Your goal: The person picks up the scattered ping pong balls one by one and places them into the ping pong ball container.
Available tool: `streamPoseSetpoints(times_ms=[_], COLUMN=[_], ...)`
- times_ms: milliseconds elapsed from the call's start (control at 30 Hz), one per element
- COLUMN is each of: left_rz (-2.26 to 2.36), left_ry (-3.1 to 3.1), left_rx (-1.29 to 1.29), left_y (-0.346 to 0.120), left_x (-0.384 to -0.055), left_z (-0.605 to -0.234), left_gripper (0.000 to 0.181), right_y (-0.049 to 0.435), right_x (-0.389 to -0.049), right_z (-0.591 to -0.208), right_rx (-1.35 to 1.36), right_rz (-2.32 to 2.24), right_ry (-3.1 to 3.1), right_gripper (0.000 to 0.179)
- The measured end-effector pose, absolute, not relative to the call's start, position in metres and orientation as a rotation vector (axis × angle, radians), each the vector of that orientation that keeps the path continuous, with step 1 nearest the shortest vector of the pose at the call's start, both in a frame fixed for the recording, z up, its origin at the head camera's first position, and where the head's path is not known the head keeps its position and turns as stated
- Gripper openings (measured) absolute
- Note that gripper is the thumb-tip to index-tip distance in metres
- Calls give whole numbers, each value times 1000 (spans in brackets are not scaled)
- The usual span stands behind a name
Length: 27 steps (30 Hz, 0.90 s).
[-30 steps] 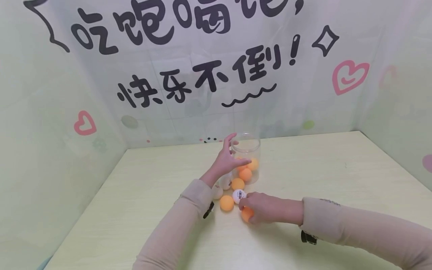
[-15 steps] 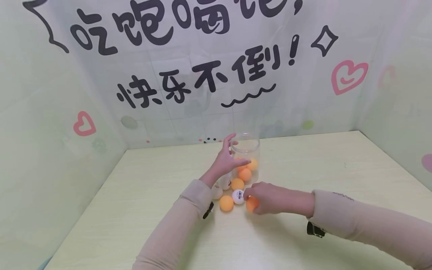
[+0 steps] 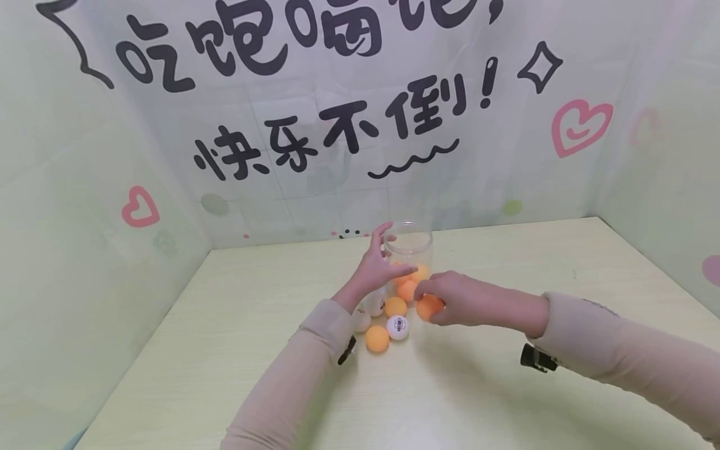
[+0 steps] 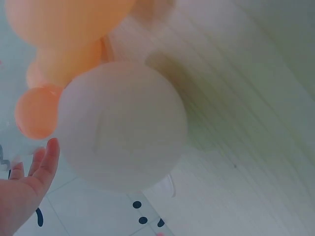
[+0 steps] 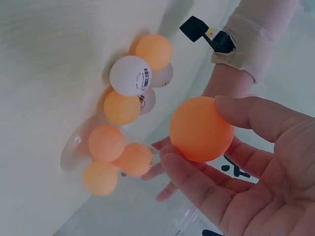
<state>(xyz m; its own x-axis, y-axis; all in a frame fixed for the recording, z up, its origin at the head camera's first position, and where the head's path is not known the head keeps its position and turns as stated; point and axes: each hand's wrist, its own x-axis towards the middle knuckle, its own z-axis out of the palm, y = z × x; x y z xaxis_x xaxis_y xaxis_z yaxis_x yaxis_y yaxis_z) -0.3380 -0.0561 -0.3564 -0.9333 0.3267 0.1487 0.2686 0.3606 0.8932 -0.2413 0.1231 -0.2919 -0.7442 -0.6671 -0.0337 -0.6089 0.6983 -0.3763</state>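
My right hand [image 3: 472, 300] pinches an orange ping-pong ball [image 5: 202, 129] between thumb and fingers, raised off the table just in front of the clear jar [image 3: 410, 251]. The left hand [image 3: 378, 272] holds the jar from its left side, thumb across the front and fingers toward the back. Several orange balls [image 5: 106, 143] lie inside the jar. Outside it are two more orange balls [image 3: 377, 339] and a white ball with a printed mark [image 3: 398, 327]. Other white balls [image 3: 362, 320] sit partly behind the left forearm; one fills much of the left wrist view.
The pale wooden table [image 3: 253, 325] is enclosed by white sheets, with black lettering and pink hearts on the back one [image 3: 315, 194]. A small black device [image 3: 538, 358] is strapped at the right wrist, and another [image 3: 347, 350] at the left.
My right hand has lifted the orange ball from beside the printed white ball, up and slightly right toward the jar. The left hand and the jar stay where they were.
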Motion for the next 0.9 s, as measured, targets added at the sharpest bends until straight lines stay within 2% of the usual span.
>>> streamPoseSetpoints(times_ms=[533,900], left_rz=[1654,1660], left_ry=[2543,2505], left_rx=[539,519], left_y=[-57,-57], left_x=[-338,-337], left_z=[-355,-353], left_gripper=[93,95], right_y=[131,133], right_x=[-269,-291], right_z=[-249,-241], right_rx=[-961,-950], right_rz=[-584,-601], right_ry=[2876,2962], right_gripper=[30,30])
